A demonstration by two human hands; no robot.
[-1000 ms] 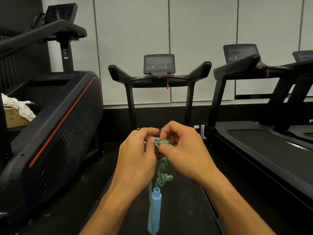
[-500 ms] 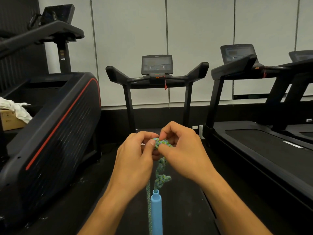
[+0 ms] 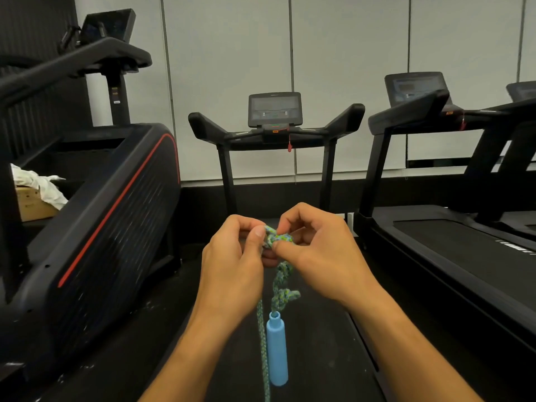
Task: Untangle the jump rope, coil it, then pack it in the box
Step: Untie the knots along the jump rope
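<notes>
Green rope (image 3: 277, 237) knot pinched by left hand (image 3: 232, 265) and right hand (image 3: 320, 256); second knot, handle (image 3: 277, 351) hang below grip. Untangling unfinished; coiling, packing left.

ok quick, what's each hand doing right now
Left hand: closed, pinching the knot in the jump rope.
Right hand: closed, pinching the same knot from the other side.

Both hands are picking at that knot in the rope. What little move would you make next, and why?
Probably tease one loop out of the knot with the right hand while the left hand pinches it steady. The jump rope is bunched tight between the fingertips, a second tangle sits above the hanging blue handle, so coiling must wait.
</notes>
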